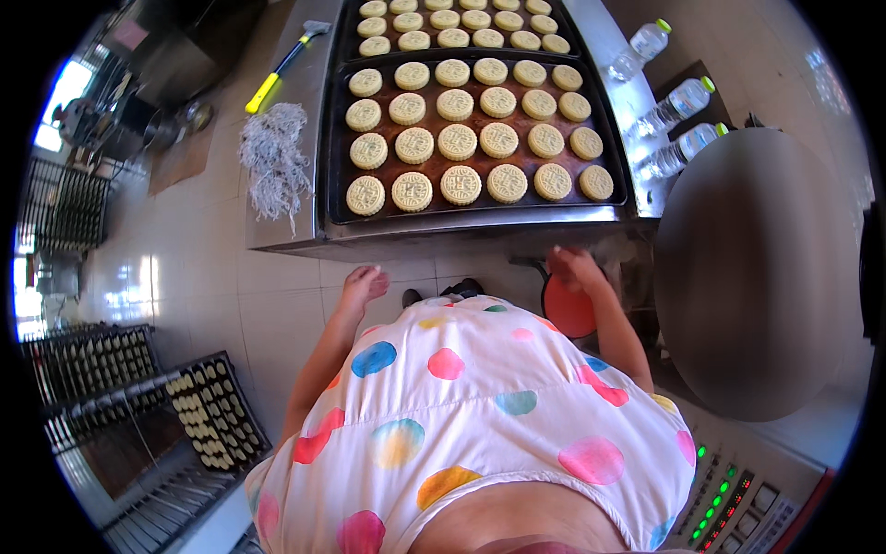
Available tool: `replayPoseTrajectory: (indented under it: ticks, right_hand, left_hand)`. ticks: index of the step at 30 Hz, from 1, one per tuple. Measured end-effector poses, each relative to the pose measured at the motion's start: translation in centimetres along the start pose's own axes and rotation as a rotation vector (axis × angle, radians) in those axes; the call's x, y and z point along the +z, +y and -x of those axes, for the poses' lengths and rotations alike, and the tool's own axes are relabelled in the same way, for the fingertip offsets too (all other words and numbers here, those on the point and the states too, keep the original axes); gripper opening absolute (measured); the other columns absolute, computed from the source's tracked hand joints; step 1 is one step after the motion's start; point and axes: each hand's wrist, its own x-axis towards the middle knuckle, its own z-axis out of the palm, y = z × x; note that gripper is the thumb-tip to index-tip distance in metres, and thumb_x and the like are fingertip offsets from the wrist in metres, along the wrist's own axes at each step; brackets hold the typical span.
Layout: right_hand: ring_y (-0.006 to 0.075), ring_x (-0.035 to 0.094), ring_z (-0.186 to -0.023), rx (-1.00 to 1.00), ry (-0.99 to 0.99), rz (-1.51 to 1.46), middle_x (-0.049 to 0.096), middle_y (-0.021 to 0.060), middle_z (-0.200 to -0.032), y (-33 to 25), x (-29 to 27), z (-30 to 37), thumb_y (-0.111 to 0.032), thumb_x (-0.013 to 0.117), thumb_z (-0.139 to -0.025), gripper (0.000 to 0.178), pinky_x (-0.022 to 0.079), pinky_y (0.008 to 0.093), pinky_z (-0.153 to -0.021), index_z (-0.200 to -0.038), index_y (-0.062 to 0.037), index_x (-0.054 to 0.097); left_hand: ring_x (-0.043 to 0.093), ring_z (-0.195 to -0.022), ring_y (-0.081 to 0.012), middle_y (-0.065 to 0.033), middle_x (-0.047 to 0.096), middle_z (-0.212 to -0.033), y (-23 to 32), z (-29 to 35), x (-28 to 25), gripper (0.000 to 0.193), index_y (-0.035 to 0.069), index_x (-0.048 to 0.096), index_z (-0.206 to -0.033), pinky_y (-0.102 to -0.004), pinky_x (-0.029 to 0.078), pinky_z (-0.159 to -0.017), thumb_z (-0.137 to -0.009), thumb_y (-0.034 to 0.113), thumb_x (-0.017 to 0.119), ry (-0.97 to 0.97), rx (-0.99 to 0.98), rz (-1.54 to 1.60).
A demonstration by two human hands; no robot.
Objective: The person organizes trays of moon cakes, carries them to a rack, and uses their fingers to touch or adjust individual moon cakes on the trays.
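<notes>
My left hand (367, 283) hangs in front of the steel table (286, 217), its fingers loosely extended and holding nothing visible. My right hand (574, 269) is also short of the table edge, over a red round seat (569, 309); its fingers are slightly bent and apart, with nothing visible in them. Neither hand touches the near black baking tray (480, 214), which lies on the table. Rows of pale round mooncakes (460, 185) with fluted sides and embossed tops sit on it. Directly behind, a second tray holds more mooncakes (453, 38).
Left on the table lie a shredded white bundle (276, 164) and a yellow-black handled tool (281, 74). Three clear bottles (678, 152) stand right. A large grey oval (757, 277) fills the right side, above a control panel (738, 503). Loaded racks (212, 411) stand lower left.
</notes>
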Motion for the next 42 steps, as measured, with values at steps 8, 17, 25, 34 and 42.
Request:
replayPoseTrajectory:
  ticks: [8, 17, 25, 34, 42]
  right_hand:
    - [0.0164, 0.062, -0.054, -0.172, -0.322, 1.226, 0.065, 0.0022, -0.071, 21.4, -6.1, -13.0, -0.029, 0.049, -0.088, 0.028, 0.051, 0.0299, -0.054, -0.08, -0.0057, 0.063]
    - [0.0161, 0.057, -0.05, -0.186, -0.271, 0.679, 0.059, 0.0078, -0.06, 13.6, 0.3, -16.1, -0.025, 0.054, -0.086, 0.027, 0.049, 0.0312, -0.049, -0.076, -0.0017, 0.062]
    - [0.0164, 0.061, -0.051, -0.124, -0.19, 0.603, 0.062, 0.0075, -0.061, 7.1, 3.9, -16.4, -0.03, 0.051, -0.087, 0.034, 0.051, 0.031, -0.053, -0.07, -0.0018, 0.061]
    - [0.0168, 0.055, -0.048, -0.027, -0.327, 0.698, 0.057, 0.0063, -0.06, 10.2, 0.9, -16.8, -0.021, 0.054, -0.086, 0.021, 0.045, 0.0317, -0.045, -0.075, -0.0038, 0.059]
    - [0.0167, 0.055, -0.052, 0.047, -0.34, 0.95, 0.056, 0.0081, -0.065, 18.2, -5.2, -21.6, -0.018, 0.055, -0.084, 0.016, 0.046, 0.0322, -0.045, -0.077, -0.0033, 0.059]
  left_hand:
    - [0.062, -0.061, -0.0211, -0.0128, 0.064, -0.079, -18.0, 2.5, -13.3, 0.029, -0.002, 0.055, -0.096, -0.0297, 0.048, -0.049, -0.085, 0.024, 0.056, 0.352, -0.289, -0.332]
    - [0.064, -0.073, -0.0247, -0.0163, 0.064, -0.089, -13.8, 6.4, -8.9, 0.035, -0.004, 0.053, -0.105, -0.0324, 0.052, -0.061, -0.087, 0.026, 0.055, 0.442, -0.274, -0.293]
    - [0.064, -0.077, -0.0243, -0.0197, 0.063, -0.089, -10.1, 3.8, -1.3, 0.035, -0.009, 0.051, -0.106, -0.0323, 0.052, -0.068, -0.087, 0.02, 0.056, 0.222, -0.002, -0.211]
    - [0.063, -0.063, -0.0221, -0.0138, 0.064, -0.081, -16.3, 7.9, -1.2, 0.033, -0.004, 0.055, -0.101, -0.033, 0.052, -0.056, -0.086, 0.026, 0.056, 0.373, -0.236, -0.439]
    - [0.065, -0.067, -0.0221, -0.0134, 0.065, -0.083, -19.2, 10.7, 0.7, 0.035, -0.003, 0.057, -0.1, -0.0334, 0.052, -0.056, -0.086, 0.029, 0.056, 0.368, -0.251, -0.363]
